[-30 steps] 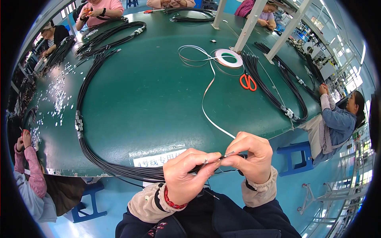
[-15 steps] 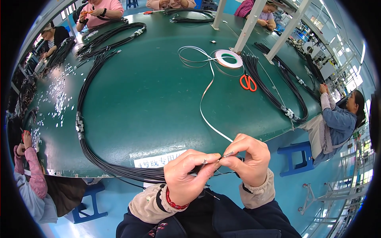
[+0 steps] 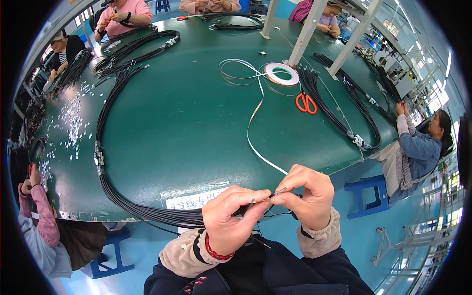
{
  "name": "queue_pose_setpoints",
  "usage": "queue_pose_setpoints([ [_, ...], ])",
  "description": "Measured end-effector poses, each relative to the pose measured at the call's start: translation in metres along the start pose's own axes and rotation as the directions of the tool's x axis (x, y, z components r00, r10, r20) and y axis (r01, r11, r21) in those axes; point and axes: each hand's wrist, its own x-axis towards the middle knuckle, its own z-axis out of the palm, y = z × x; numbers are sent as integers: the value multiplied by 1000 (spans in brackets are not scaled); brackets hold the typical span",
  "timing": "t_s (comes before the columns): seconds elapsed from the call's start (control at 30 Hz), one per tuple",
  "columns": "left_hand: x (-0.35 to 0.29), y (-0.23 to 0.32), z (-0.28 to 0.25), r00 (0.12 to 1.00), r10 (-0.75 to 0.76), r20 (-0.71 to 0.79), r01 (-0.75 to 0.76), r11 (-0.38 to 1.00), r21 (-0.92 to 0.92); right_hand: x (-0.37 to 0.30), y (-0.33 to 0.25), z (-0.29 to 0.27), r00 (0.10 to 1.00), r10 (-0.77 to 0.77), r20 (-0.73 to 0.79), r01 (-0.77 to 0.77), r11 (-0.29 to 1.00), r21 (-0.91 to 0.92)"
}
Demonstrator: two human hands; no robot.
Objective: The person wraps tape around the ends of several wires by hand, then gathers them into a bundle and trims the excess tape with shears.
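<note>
Close together at the table's near edge, both my hands pinch a thin black cable (image 3: 275,193). Thumb and forefinger of my left hand (image 3: 230,216) grip it near a small silvery piece (image 3: 252,200). My right hand (image 3: 309,195) pinches the cable's thin metallic end between thumb and fingertip. A narrow white tape strip (image 3: 260,156) runs down from the tape roll (image 3: 281,74) and passes behind my right fingertips; whether they hold it is hidden. Under my left hand lies a long bundle of black cables (image 3: 147,210), curving away to the left and up the table.
Red-handled scissors (image 3: 306,103) lie below the tape roll on the green table (image 3: 187,123). More cable bundles (image 3: 339,108) rest at right. Small silvery pieces (image 3: 73,120) are scattered at left. White posts (image 3: 307,34) stand at the back. Several co-workers sit around; a blue stool (image 3: 366,196) is at right.
My hands keep the same pinch on the cable, with hardly any movement. The whole view has shifted very slightly. At far left back, a co-worker's hand has moved lower.
</note>
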Motion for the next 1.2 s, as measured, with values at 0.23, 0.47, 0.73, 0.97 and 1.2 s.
queue_pose_setpoints([
  [0.23,6,5,-2,1000,7,-13,-7,1000,28,11,-11,3,997,75,-23,-75,997,7],
  [0.47,5,5,-1,997,71,-19,-71,997,-5,11,-15,5,997,71,-19,-71,997,20],
  [0.73,9,11,-5,993,116,20,-116,993,27,10,-14,5,1000,-20,-9,19,999,-31],
  [0.97,11,18,-5,999,30,29,-30,1000,6,11,-15,1,996,-89,5,89,982,-168],
  [1.2,12,23,-1,999,-41,25,42,999,-20,14,-20,-6,994,-106,21,108,956,-274],
])
